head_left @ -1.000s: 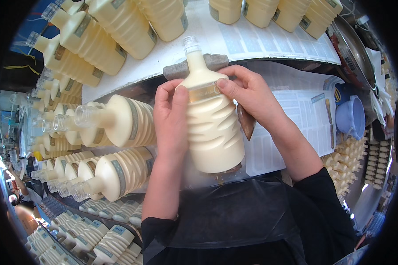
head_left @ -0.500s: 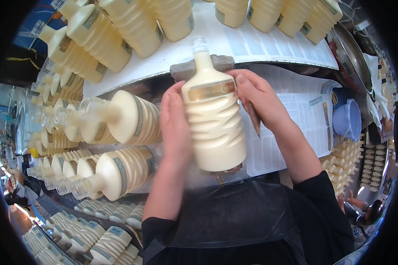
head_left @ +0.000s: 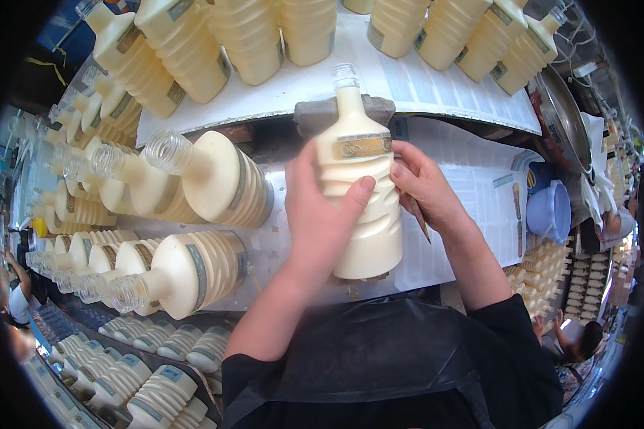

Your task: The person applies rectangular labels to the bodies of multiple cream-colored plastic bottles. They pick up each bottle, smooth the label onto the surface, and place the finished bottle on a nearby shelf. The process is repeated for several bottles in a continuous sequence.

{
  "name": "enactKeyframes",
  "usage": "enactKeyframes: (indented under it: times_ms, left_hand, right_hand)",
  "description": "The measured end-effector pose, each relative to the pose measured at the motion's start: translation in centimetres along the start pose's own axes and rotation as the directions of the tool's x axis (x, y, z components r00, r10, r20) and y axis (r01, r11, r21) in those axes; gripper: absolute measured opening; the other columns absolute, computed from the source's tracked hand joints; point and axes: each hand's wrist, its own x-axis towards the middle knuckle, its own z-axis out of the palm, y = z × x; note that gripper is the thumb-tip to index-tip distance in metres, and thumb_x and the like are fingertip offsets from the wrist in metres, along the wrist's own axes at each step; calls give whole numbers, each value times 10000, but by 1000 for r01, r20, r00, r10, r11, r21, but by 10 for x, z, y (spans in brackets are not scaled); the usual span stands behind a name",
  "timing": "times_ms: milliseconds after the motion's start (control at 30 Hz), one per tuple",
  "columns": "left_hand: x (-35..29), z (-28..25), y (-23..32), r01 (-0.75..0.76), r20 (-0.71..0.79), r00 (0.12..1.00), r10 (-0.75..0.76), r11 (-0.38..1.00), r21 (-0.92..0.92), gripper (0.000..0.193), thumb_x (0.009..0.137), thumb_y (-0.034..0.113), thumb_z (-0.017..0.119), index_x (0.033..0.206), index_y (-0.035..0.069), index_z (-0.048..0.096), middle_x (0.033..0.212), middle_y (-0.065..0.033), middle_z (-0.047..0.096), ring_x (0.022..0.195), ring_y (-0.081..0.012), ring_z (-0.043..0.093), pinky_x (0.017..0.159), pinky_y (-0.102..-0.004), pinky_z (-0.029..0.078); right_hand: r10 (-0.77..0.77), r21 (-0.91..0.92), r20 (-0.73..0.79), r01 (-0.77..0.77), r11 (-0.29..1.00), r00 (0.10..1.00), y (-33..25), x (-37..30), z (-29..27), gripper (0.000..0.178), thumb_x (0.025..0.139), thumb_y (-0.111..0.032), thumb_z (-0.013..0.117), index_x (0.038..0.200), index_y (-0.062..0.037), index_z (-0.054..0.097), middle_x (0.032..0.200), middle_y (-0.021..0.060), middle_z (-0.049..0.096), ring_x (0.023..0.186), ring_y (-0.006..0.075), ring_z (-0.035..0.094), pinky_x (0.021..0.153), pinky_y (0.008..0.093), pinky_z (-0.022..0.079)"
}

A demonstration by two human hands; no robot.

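A cream-coloured bottle [head_left: 371, 247] with wavy ribbed sides and a clear threaded neck is in front of me, neck pointing away. Across its shoulder runs a gold label band [head_left: 361, 147]. My left hand [head_left: 315, 214] is wrapped round the bottle's left side, thumb across the front. At the right side, my right hand [head_left: 431, 189] has its thumb and fingers bent at the bottle's edge, just below the band. A thin brown pointed stick [head_left: 423, 222] juts down from that hand; its upper part is hidden. Behind the bottle's neck sits a grey lump [head_left: 315, 116].
Similar bottles crowd the left [head_left: 218, 179], with more on a lower surface [head_left: 161, 393]. Others line the far white board [head_left: 350, 79]. Right of the bottle lie translucent label sheets [head_left: 436, 250], a brush [head_left: 517, 214] and a blue bucket [head_left: 549, 211]. Another person [head_left: 579, 343] is at far right.
My left hand has shifted from flat against the bottle's side to wrapped round it, thumb in front. The bottle has turned slightly, and the view has shifted a little.
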Motion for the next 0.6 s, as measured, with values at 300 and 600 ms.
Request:
enactKeyframes:
  times_ms: [300, 600]
  left_hand:
    - [2, -3, -10, 13, 32, 999, -8, 989, -144, 788, 865, 251, 790, 1486, -9, 381, 1403, -193, 486, 1251, -314, 545, 1080, -414, 440]
    - [25, -10, 4, 134, 75, 991, -114, 922, -362, 408, 1073, 361, 515, 1317, 37, 472, 1230, -77, 558, 1094, -125, 539, 954, -295, 461]
  right_hand:
    - [-43, -121, 29, 47, 992, 999, -4, -4, -1, 542, 1006, -263, 655, 1412, 40, 463, 819, 3, 589, 473, 41, 508, 390, 180, 366]
    - [-116, -209, -36, 106, 972, 993, -38, 12, 9, 398, 1040, -303, 599, 1308, -11, 562, 883, -9, 622, 671, -7, 490, 605, 165, 395]
